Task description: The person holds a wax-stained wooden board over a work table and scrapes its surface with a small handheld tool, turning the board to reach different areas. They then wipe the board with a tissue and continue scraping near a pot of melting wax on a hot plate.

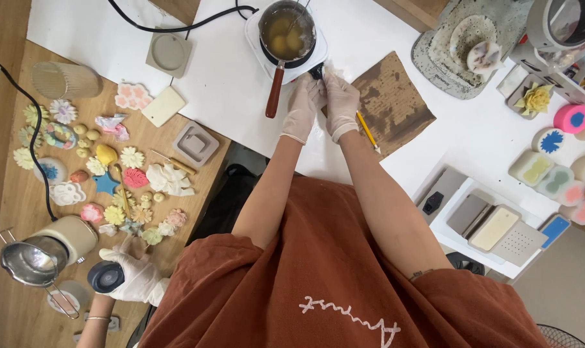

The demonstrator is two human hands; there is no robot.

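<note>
Both my hands wear white gloves and meet on the white table just below a small hot plate (pixel 254 35). My left hand (pixel 302 106) and my right hand (pixel 341 103) pinch a small black piece (pixel 317 69) between their fingertips. On the hot plate stands a metal pot (pixel 287 29) with yellowish liquid and lumps in it, its red-brown handle (pixel 274 90) pointing toward me beside my left hand. A yellow pencil (pixel 368 132) sticks out from under my right wrist, next to a stained brown board (pixel 396 103).
On the wooden table at left lie several small coloured flower and shell shapes (pixel 121 187), moulds (pixel 194 143) and a metal pitcher (pixel 31 261). Another person's gloved hand (pixel 138 278) holds a dark round object (pixel 105 276). Coloured moulds (pixel 550 174) and trays (pixel 492 227) stand at right.
</note>
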